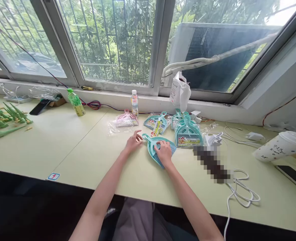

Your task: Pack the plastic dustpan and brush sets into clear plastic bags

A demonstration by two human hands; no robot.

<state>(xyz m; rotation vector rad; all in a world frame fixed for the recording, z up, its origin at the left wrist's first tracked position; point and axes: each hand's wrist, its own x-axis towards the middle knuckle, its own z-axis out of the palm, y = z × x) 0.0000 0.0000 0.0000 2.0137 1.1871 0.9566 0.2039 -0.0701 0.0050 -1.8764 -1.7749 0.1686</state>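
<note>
So the teal dustpan (151, 152) is lying at an angle on the table (92, 147), right in front of the person, with a blue-bristled brush (173, 148) in it. Right hand (164, 153) is on top of the set, fingers bent and a bit apart, touching it, but I can't tell if it's actually gripping or just resting there. Left hand (133, 142) is just beside the handle end, half open, fingers loosely curved with gaps between them and nothing in it. Can't tell whether those fingertips touch the handle. Just behind the pan there's a yellow label (157, 127) on a bagged set, a stack of teal sets (189, 129) sits to the right, and a pink set (127, 119) is back left near a bottle (134, 103).
</note>
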